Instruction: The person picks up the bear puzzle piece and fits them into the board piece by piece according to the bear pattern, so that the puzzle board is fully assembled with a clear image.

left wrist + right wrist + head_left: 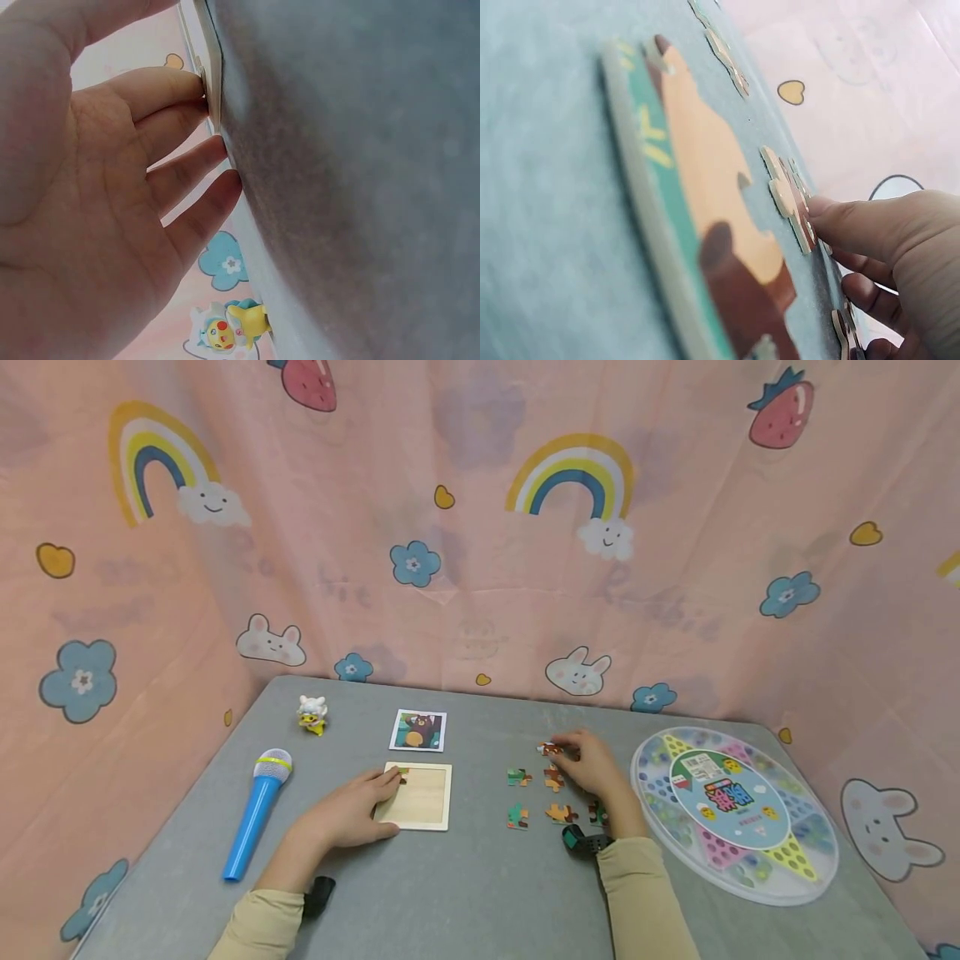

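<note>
Wooden tray (450, 799) at the left grip (351, 811); puzzle piece (546, 748) at the right grip (594, 768).
The tray lies on the desk (480, 893), a corner piece (403, 773) in its far left corner. Left grip: released, fingers relaxed against the tray. Right grip: fingertips at the puzzle piece, right of the tray; whether they pinch it cannot be told. Caution: an uneven pinch may flip the piece; a low wrist may drag neighbouring loose pieces (561, 813); sideways pressure may shift the tray.
</note>
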### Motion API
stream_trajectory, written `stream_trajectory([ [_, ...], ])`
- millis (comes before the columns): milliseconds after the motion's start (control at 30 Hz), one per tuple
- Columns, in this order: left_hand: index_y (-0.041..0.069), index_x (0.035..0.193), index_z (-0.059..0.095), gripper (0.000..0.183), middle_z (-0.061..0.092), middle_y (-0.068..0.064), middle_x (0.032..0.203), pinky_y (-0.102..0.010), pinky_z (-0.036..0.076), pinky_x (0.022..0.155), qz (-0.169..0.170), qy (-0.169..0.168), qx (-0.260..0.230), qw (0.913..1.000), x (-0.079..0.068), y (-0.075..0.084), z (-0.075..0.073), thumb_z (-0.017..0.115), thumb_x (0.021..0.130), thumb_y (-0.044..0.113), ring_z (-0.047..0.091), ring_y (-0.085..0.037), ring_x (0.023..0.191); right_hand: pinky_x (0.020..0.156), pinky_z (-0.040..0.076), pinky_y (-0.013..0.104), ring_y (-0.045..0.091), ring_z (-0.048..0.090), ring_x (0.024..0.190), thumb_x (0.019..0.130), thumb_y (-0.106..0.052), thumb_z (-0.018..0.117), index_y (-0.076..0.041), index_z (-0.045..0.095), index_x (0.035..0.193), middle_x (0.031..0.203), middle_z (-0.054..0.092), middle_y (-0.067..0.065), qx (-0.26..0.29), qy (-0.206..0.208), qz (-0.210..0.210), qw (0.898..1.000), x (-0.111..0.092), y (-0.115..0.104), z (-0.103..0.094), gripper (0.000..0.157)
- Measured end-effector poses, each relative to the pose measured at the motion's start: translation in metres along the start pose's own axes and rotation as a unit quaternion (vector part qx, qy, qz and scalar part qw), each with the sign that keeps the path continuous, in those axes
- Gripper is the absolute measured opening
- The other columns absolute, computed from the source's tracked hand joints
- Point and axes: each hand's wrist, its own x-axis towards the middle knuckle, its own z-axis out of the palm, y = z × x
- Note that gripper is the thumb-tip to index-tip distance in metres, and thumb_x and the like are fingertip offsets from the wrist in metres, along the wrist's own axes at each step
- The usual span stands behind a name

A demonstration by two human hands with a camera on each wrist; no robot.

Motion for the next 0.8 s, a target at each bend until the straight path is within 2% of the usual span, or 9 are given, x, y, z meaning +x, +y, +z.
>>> stream_trajectory([
  [467,-0.009,0.155,0.047,0.077,0.040,-0.025,0.166,-0.062,0.030,0.124,0.006,-0.008,-0.011,0.9999,-0.0015,0.0035,-0.0020,0.079,0.094,0.024,0.031,-0.048,0.156,0.101,0.051,0.062,0.048,0.063,0.115,0.100,-0.006,0.069,0.004,0.072,0.128,0.126,0.066,0.028,-0.029,0.000,-0.013,1.000,0.0015,-0.0020,0.0026,0.030],
  [800,-0.010,0.155,0.045,0.077,0.038,-0.026,0.166,-0.062,0.029,0.125,0.009,-0.009,-0.015,0.9998,-0.0016,0.0021,-0.0022,0.079,0.094,0.024,0.029,-0.050,0.156,0.104,0.048,0.063,0.047,0.060,0.118,0.101,-0.008,0.069,0.003,0.072,0.128,0.128,0.064,0.027,-0.028,-0.007,0.002,1.000,0.0021,-0.0040,0.0022,0.029],
])
